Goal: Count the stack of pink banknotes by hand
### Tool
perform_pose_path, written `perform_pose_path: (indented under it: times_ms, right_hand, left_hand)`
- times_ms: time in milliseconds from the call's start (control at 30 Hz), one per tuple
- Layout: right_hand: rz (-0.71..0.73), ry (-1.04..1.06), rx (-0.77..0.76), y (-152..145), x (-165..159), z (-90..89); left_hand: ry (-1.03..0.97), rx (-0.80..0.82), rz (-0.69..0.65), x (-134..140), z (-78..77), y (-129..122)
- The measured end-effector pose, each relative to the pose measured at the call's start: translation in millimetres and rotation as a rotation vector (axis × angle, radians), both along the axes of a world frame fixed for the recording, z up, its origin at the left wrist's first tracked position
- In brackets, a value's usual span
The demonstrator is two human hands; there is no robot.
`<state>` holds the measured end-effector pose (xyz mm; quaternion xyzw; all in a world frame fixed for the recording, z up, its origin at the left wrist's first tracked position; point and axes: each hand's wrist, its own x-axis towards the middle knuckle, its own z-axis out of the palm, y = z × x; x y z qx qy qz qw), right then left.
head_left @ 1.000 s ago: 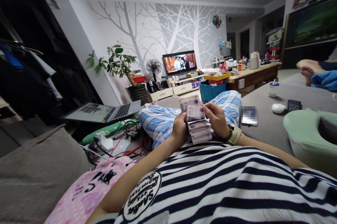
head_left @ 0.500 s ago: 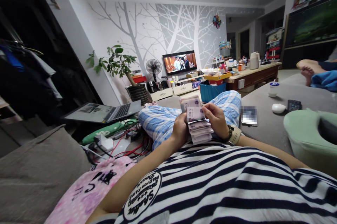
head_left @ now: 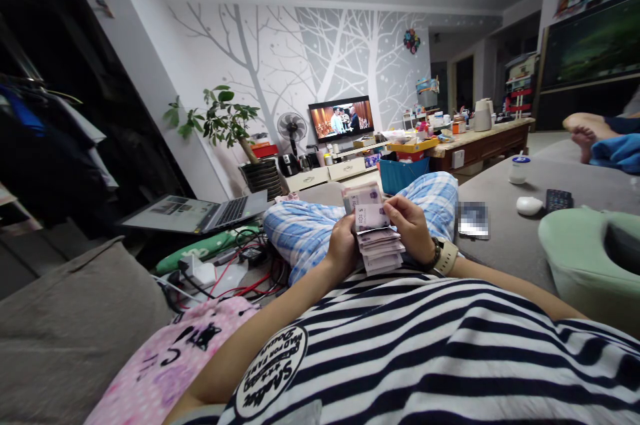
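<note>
A stack of banknotes [head_left: 369, 215] is held over my lap, its upper notes marked with a 5 and its lower ends fanned out toward my striped shirt. My left hand [head_left: 343, 244] is closed around the stack's left side. At the right edge, the thumb and fingers of my right hand [head_left: 409, 225] pinch a note. How many notes lie between those fingers I cannot tell. A watch with a pale strap [head_left: 445, 256] is on my right wrist.
To the left lie an open laptop [head_left: 200, 215], tangled cables and a pink blanket [head_left: 175, 358]. On the right are a blurred phone [head_left: 473, 220], a white mouse [head_left: 529, 206], a lidded cup [head_left: 519, 170] and a green cushion [head_left: 575, 245]. Another person's foot [head_left: 584, 140] shows far right.
The fingers of my right hand have shifted very slightly at the notes' right edge. My left hand keeps its hold, and the surroundings look the same.
</note>
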<state>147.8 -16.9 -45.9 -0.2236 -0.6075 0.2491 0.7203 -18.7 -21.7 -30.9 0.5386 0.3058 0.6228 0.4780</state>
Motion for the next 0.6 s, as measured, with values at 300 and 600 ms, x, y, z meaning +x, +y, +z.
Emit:
perform_pose_path:
  times_ms: [300,600]
  right_hand:
    - [0.006,-0.001,0.002,0.3,0.8,-0.9]
    - [-0.01,-0.006,0.012,-1.3,2.6,-0.2]
  left_hand:
    - [0.12,0.065,0.041,-2.0,-0.1,-1.0]
    - [0.03,0.009,0.025,-2.0,-2.4,2.3]
